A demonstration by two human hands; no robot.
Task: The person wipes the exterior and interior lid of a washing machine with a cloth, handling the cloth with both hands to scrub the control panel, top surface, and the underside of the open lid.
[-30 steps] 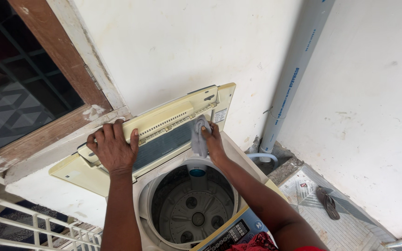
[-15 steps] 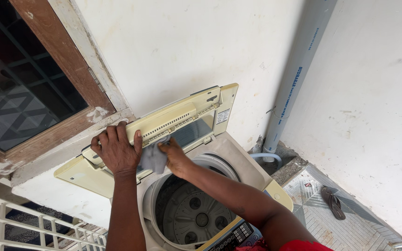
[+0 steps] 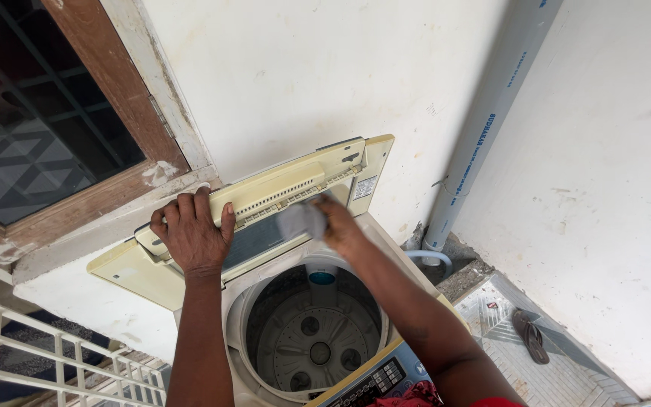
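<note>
We are seeing the lid (image 3: 265, 215) standing behind the drum (image 3: 314, 335), window (image 3: 32, 113) left, pipe (image 3: 491, 113) and sandal (image 3: 530, 335) right.

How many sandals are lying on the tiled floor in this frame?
1. A single dark sandal lies on the tiled floor at lower right, near the white wall and right of the washing machine. Its pair may be out of frame.

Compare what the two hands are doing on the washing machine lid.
The left hand grips the top edge of the raised lid, bare; the right hand presses a grey cloth against the lid's underside. The left looks sharp, the right blurred. Both are on the same lid, above the open drum.
</note>
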